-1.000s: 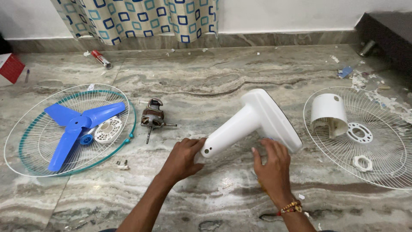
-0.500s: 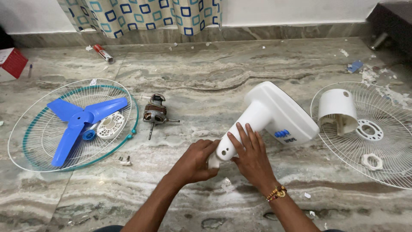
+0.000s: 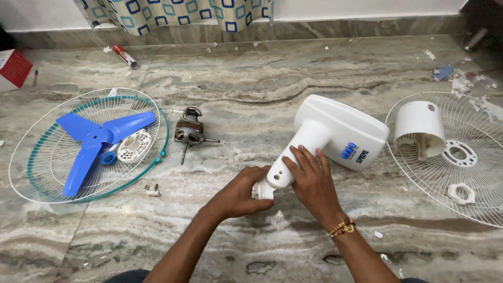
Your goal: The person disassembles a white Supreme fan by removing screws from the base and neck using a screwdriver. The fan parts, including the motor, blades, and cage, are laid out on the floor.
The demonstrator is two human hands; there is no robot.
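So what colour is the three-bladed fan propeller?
Blue, clearest in the head view: the three-bladed plastic fan propeller.

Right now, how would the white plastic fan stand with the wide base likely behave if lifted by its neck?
The white plastic fan stand looks rigid and hollow, so probably light. Its wide base sits far from both hands, the left hand and right hand at the narrow end, so it may feel base-heavy. Glossy plastic could be slippery.

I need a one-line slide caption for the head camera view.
Both hands, left hand and right hand, hold the white plastic fan base over the marble floor.
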